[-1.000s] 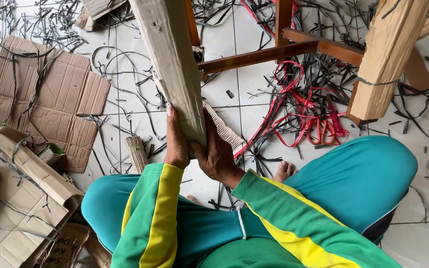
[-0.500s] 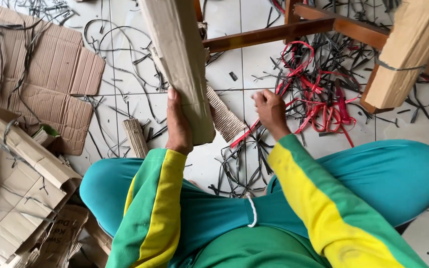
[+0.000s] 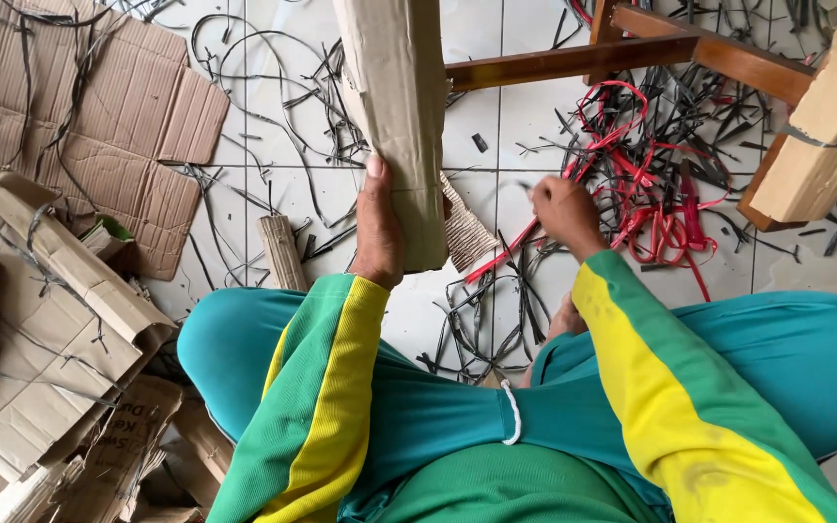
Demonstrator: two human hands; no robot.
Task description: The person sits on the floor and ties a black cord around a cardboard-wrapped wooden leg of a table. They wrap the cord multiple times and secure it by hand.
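Now left hand (image 3: pixel 380 230) round cardboard-wrapped leg (image 3: pixel 397 116) (rt hand (image 3: pixel 562 211) on red strap (image 3: pixel 506 254)).

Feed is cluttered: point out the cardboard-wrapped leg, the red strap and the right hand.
cardboard-wrapped leg (image 3: pixel 401 126), head view, middle of wrapping.
red strap (image 3: pixel 506 254), head view, stretch below the hand.
right hand (image 3: pixel 564 208), head view, back of hand.

The cardboard-wrapped leg (image 3: pixel 397 126) I grip runs off the top edge; its upper end is unseen. My left hand (image 3: pixel 380 228) hides the wrap's left face. Right of that leg, my right hand (image 3: pixel 564 211) is motion-blurred, fingertips indistinct; whether it pinches the red strap (image 3: pixel 506 257) cannot be told.
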